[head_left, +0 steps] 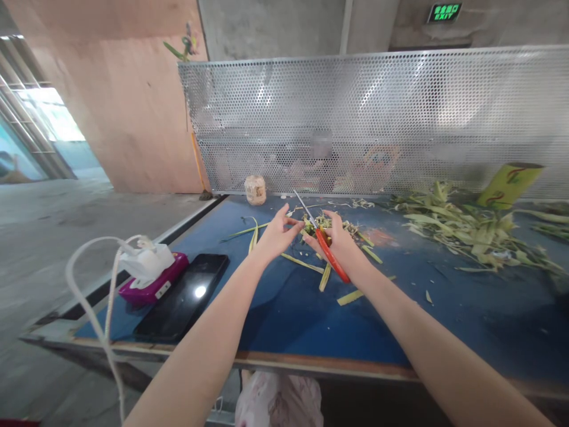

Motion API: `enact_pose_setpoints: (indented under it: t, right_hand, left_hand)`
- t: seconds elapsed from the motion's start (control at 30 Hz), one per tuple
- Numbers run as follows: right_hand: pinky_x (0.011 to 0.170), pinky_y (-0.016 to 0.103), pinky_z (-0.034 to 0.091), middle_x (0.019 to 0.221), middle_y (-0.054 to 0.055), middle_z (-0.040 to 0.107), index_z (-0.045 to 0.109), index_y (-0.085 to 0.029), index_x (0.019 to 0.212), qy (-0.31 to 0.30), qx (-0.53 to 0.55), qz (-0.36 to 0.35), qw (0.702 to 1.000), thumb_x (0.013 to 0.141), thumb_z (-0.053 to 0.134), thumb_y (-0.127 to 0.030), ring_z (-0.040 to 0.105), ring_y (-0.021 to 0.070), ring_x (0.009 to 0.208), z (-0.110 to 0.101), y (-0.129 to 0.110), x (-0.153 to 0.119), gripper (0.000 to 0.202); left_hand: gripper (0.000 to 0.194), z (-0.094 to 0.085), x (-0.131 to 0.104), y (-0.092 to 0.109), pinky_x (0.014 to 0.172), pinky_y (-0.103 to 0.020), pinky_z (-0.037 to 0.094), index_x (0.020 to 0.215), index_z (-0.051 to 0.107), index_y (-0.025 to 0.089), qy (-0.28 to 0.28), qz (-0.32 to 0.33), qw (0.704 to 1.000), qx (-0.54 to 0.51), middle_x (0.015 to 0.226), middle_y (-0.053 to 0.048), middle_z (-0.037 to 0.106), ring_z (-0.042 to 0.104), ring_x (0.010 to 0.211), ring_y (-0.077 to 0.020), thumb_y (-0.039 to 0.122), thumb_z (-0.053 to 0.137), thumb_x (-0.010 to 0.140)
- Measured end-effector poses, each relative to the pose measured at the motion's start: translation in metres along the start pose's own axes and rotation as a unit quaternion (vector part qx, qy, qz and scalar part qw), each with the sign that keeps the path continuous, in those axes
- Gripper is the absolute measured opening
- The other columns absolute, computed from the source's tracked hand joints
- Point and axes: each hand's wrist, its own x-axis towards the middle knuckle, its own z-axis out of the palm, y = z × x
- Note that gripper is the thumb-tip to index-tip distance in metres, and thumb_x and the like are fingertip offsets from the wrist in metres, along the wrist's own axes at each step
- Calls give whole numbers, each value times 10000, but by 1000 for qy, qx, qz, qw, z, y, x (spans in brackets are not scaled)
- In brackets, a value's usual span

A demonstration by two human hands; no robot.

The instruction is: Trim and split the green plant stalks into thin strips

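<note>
Gripping red-handled scissors [326, 249] in our right hand [340, 240], we risk nicking the half-open, empty left hand [276, 232] just beside the blades.

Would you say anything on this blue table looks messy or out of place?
Yes: cut leaf strips lie scattered around the scissors in the right hand, and a loose heap of green leaves sprawls at the far right.

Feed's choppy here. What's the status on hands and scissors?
Right hand grips scissors. Left hand pinching at green trimmings. Cut strips litter table.
</note>
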Motion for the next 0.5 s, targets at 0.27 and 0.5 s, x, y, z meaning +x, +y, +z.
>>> enact_pose_setpoints:
  t: [0.27, 0.5]
  right_hand:
    - [607, 321, 443, 624, -16, 539, 210, -126, 1300, 4, -2, 3, 1000, 713, 579, -466, 533, 163, 562, -3, -5, 0, 773]
    - [623, 325, 446, 658, 2, 569, 205, -141, 1300, -6, 17, 8, 1000, 709, 591, -434, 546, 169, 587, -4, -6, -1, 764]
  left_hand:
    - [363, 5, -1, -1, 515, -249, 358, 1160, 461, 143, -18, 29, 999, 31, 521, 63, 429, 388, 433, -95, 212, 459, 803]
    - [541, 7, -4, 4, 706, -309, 415, 1261, 333, 105, 17, 44, 997, 63, 825, -41, 568, 521, 705, -147, 200, 503, 756]
